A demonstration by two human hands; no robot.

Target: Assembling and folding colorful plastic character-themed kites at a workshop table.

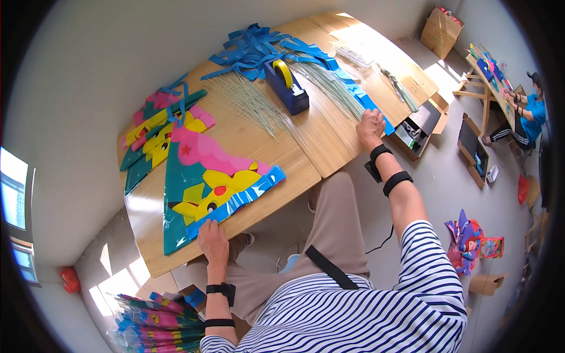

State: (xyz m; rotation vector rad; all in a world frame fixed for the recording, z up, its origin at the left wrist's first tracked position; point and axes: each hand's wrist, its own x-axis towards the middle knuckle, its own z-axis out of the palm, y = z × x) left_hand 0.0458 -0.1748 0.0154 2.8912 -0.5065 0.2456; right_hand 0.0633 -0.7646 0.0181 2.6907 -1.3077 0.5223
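A triangular plastic kite sail (235,167) in teal, pink and yellow, printed with a cartoon figure, lies flat on the table before me. A shiny blue band (241,200) runs along its near edge. My left hand (213,241) is at this band's left end, its curled fingers closed on the edge. Further right, my right hand (371,126) is closed at the near end of a long blue strip (354,88). That strip lies beside a bundle of thin pale rods (329,88); whether the fingers also hold a rod is hidden.
A dark blue tape dispenser (289,94) with yellow tape stands mid-table. Blue ribbons (250,50), loose rods (250,100) and folded kite sails (162,132) lie around it. Pliers (391,79) rest at the right. Open boxes (415,132) stand on the floor; a person (532,109) sits far right.
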